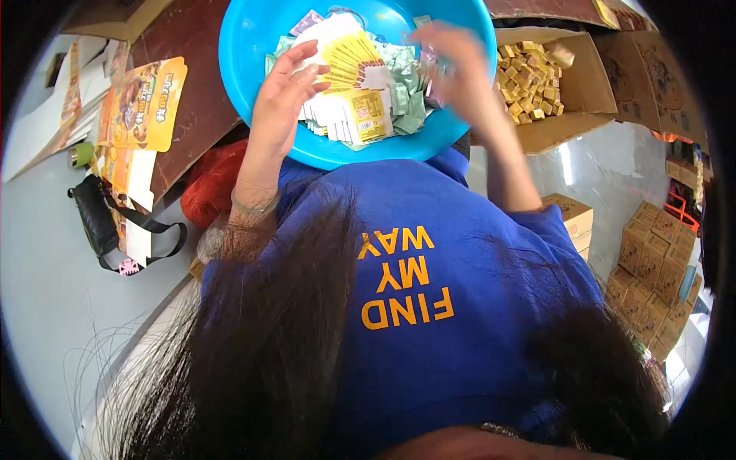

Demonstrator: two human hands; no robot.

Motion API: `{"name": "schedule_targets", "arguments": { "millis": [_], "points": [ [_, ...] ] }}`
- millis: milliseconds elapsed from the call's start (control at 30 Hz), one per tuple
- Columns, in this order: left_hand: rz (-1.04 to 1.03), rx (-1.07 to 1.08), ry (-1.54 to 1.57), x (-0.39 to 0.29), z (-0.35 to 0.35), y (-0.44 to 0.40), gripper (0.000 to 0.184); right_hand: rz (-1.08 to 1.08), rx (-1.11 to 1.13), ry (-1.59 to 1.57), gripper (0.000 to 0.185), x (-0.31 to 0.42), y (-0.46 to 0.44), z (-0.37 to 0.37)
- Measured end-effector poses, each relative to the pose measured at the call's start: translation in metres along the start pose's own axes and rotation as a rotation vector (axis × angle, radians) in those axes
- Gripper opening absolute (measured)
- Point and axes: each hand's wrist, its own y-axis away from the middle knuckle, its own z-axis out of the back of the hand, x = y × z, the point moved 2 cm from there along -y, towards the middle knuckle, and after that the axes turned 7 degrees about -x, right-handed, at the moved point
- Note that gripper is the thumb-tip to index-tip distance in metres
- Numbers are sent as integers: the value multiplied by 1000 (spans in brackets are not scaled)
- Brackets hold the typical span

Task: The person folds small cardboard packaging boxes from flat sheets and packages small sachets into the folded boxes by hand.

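Note:
A blue plastic basin (244,65) sits in front of my body, holding many small pale-green packets (410,103). On the packets lies a fanned-out stack of white and yellow printed cards (349,57), with more such cards (368,115) below it. My left hand (290,88) is at the left edge of the fan, fingers apart and curved, the tips close to the cards. Over the basin's right side, my right hand (458,65) is smeared by motion. Shiny clear or pinkish wrapping (431,77) shows near its fingers; whether they grip it cannot be made out.
Right of the basin stands an open carton (590,80) with many small gold boxes (529,80). Stacked brown cartons (652,261) are farther right. Flat printed cardboard (142,103) lies on the left, near a black bag (96,215) with a strap. A red bag (215,184) lies below the basin.

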Motion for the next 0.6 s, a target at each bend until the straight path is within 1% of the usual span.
{"name": "schedule_targets", "arguments": {
  "millis": [33, 67, 133, 167, 233, 267, 400, 467, 500, 567, 600],
  "points": [
    [-18, 19, -55, -2, -2, 1, 46, 68, 201, -11, 46, 11, 11, -28],
    [-34, 37, -111, -4, -3, 1, 45, 203, 204, 159, 42, 18, 29, -58],
    [-42, 36, -137, -10, 2, 2, 46, 151, 268, 202, 32, 30, 33, -80],
    [-44, 34, -158, -12, 6, 4, 46, 152, 270, 196, 32, 26, 30, -80],
    [-41, 39, -194, -12, 10, 7, 46, -6, 362, 61, 21, 8, 22, -70],
    [-37, 42, -191, -10, 9, 8, 46, -10, 365, 64, 21, 5, 20, -65],
    [-229, -79, -133, 0, -1, 7, 46, -663, 206, -712, 10, -12, 13, -50],
    [-101, 29, -11, 12, -20, 14, 53, -626, 231, -693, 10, -1, 17, -58],
    [-103, 27, -13, 14, -27, 18, 53, -590, 252, -673, 9, 8, 21, -65],
    [194, 120, 142, 20, -37, 21, 61, -516, 281, -631, 10, 18, 23, -72],
    [189, 126, 140, 20, -35, 17, 61, -512, 274, -628, 10, 16, 19, -69]
  ]
}}
